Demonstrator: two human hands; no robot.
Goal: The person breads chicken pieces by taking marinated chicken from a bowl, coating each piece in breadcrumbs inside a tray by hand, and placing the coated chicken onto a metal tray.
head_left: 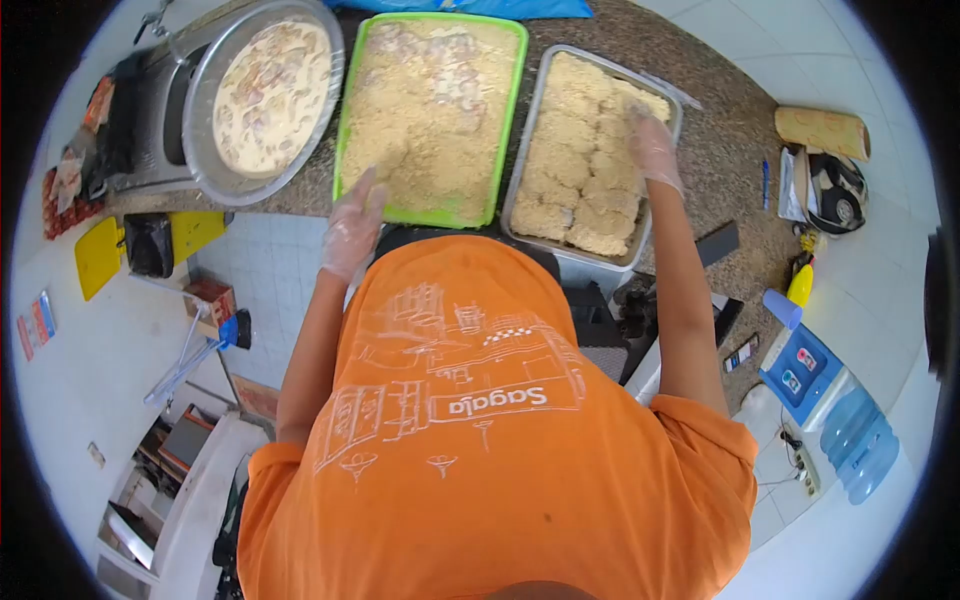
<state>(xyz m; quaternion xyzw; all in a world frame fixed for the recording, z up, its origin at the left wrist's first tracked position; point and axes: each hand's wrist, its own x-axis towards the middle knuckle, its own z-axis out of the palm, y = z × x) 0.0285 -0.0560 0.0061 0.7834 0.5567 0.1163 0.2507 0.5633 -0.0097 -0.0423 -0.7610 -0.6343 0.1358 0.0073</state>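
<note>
My left hand, in a clear plastic glove, is at the lower left corner of the green tray, fingers apart and nothing visible in them. Pale crumbs fill that tray, with partly coated pieces of what looks like raw meat near its far end. My right hand, gloved too, rests with fingers stretched over the right side of a grey tray. Rows of crumb-coated pieces lie packed in it. The right fingertips are against the coating, their undersides hidden.
A large metal bowl of pieces in creamy liquid stands at the left by a stove. On the right of the granite counter are a dark flat object, a blue pen and a roll.
</note>
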